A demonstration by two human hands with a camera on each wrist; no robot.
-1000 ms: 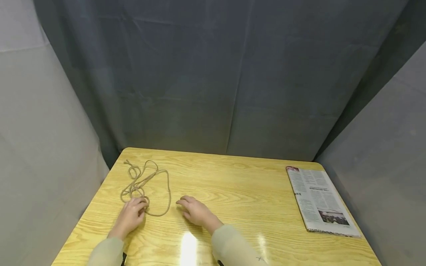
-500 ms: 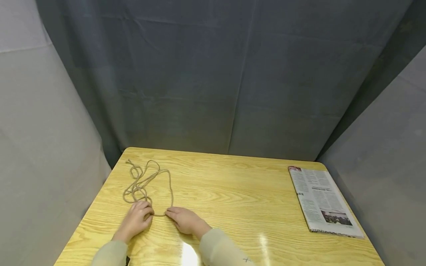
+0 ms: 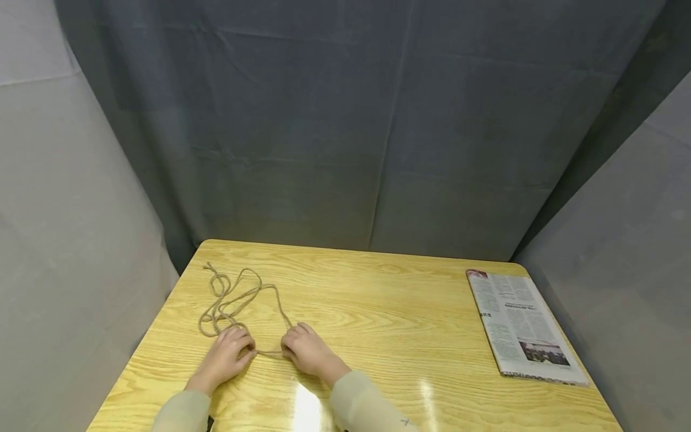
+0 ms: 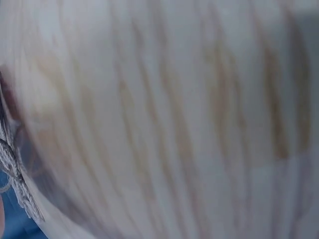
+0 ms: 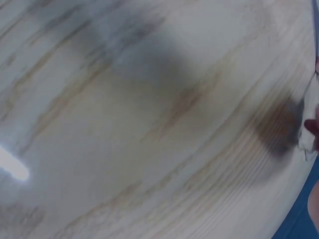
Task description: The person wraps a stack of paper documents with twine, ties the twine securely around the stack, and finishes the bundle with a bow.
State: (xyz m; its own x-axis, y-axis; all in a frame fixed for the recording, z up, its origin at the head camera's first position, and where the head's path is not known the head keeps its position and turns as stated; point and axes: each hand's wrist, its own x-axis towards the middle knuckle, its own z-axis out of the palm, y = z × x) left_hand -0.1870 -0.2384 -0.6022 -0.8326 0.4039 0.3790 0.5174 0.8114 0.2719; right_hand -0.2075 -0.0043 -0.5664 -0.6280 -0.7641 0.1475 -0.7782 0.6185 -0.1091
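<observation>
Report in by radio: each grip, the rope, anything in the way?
Left grip and right grip both holding rope. Loose loops beyond left grip, one stretch between the two. Newspaper off right, apart; nothing seen blocking.

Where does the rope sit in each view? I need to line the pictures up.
Head: the rope lies looped on the left of the tabletop, one stretch running between the left hand and right hand.
Left wrist: only some strands of rope show, at the lower left edge.
Right wrist: I can't identify it for certain; the right edge is unclear.
Shared landmark: the tabletop's wood grain.
</observation>
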